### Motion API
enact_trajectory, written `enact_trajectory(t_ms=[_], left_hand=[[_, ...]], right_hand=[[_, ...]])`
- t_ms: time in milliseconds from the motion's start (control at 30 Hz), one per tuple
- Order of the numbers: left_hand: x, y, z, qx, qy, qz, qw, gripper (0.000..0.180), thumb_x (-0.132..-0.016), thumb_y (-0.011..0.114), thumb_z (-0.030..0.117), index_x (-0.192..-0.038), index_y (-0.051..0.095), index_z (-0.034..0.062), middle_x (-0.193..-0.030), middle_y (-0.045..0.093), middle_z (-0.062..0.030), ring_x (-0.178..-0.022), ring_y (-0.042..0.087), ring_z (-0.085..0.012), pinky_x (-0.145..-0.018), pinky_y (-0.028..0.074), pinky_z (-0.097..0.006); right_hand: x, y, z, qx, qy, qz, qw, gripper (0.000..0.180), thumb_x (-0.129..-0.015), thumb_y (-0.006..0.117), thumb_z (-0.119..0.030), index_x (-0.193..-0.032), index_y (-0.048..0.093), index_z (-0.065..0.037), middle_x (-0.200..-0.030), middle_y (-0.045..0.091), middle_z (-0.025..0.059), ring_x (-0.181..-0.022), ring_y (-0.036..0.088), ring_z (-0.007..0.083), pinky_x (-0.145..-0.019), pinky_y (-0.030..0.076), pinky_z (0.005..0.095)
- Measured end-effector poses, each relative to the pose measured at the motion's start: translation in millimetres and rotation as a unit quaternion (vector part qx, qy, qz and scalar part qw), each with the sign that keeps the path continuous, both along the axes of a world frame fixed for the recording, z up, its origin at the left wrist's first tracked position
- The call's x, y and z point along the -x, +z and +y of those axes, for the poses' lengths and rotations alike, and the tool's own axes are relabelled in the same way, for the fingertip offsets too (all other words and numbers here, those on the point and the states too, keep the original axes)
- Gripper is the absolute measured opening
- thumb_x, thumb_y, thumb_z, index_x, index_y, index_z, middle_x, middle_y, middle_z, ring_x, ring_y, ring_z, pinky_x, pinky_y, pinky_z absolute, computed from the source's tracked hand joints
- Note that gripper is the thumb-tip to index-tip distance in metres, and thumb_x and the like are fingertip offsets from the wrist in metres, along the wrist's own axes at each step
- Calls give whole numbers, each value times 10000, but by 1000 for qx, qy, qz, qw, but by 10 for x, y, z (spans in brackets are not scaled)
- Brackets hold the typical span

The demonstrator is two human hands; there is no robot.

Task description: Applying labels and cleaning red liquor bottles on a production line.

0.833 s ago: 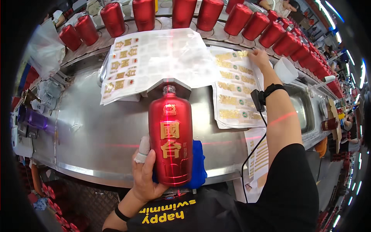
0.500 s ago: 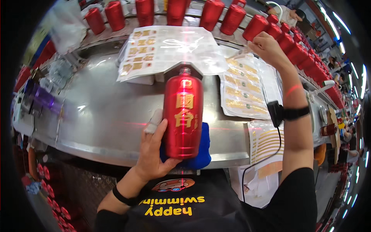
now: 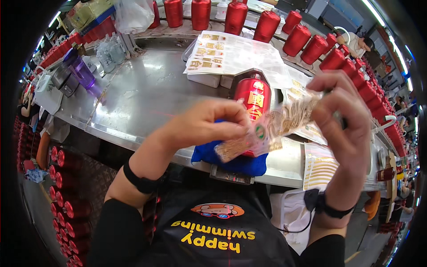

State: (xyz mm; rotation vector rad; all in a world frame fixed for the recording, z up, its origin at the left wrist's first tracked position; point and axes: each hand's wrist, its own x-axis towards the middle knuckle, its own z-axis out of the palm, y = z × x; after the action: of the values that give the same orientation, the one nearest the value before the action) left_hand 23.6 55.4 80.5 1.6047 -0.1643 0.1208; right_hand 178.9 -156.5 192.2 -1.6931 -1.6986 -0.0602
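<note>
A clear film strip with gold pattern and a green round mark, a decal strip (image 3: 284, 121), is stretched between my hands, in front of the bottle and smeared by motion. My left hand (image 3: 211, 122) pinches it near its lower left part. The curled fingers of my right hand (image 3: 342, 115) are blurred and meet its upper right end. Behind the strip, a red bottle (image 3: 243, 90) with gold characters lies with its neck end at a dark notched rest (image 3: 240, 74). Under its lower end is a blue cloth (image 3: 209, 153); the strip and my left hand hide part of the bottle.
Beyond the bottle lie white sheets of gold decals (image 3: 249, 51) on the metal table (image 3: 133, 95). Another decal sheet (image 3: 322, 164) hangs at the right front edge. Red bottles (image 3: 269, 26) line the far conveyor. A purple cup (image 3: 82, 73) stands left.
My left hand has let go of the bottle, which now rests on the cloth. My right hand has come back from the far sheets, and a decal strip now spans both hands. The view has shifted.
</note>
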Motion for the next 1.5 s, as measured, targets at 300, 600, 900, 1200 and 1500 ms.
enact_trajectory(t_ms=[300, 600, 900, 1200, 1500], left_hand=[[66, -392, -5, 35, 86, 143, 985, 151, -951, 606, 198, -914, 581, 53, -824, 540, 42, -788, 494, -37, -709, 420, -223], [47, -541, 26, 29, 72, 97, 992, 197, -934, 657, 227, -888, 584, 50, -773, 533, 41, -710, 468, -38, -621, 401, -222], [-20, -504, 114, 103, 32, 150, 983, 192, -941, 649, 223, -866, 570, 65, -768, 528, 42, -707, 476, -49, -637, 403, -221], [-26, -495, 123, 105, 32, 155, 982, 187, -939, 651, 213, -865, 567, 62, -767, 521, 38, -706, 469, -51, -639, 407, -225], [-19, -484, 119, 96, 34, 159, 982, 169, -941, 642, 188, -864, 556, 63, -769, 513, 38, -716, 479, -53, -659, 410, -218]], right_hand=[[129, -1582, -231, -53, -155, 272, 948, 93, -849, 666, -10, -791, 597, 11, -1000, 606, 85, -823, 545, 120, -704, 430, 242], [146, -1701, -303, -46, -166, 329, 929, 81, -872, 656, -40, -819, 616, 6, -1006, 599, 87, -881, 546, 140, -761, 430, 252], [126, -1726, -275, -49, -147, 338, 928, 76, -887, 646, -46, -842, 631, 13, -1020, 595, 93, -892, 547, 137, -775, 430, 252], [117, -1773, -261, -60, -145, 344, 926, 72, -884, 643, -40, -837, 631, 13, -1005, 599, 97, -904, 553, 148, -785, 433, 258], [127, -1785, -285, -43, -162, 368, 915, 84, -884, 644, -39, -825, 613, 13, -1009, 592, 96, -912, 549, 151, -802, 428, 258]])
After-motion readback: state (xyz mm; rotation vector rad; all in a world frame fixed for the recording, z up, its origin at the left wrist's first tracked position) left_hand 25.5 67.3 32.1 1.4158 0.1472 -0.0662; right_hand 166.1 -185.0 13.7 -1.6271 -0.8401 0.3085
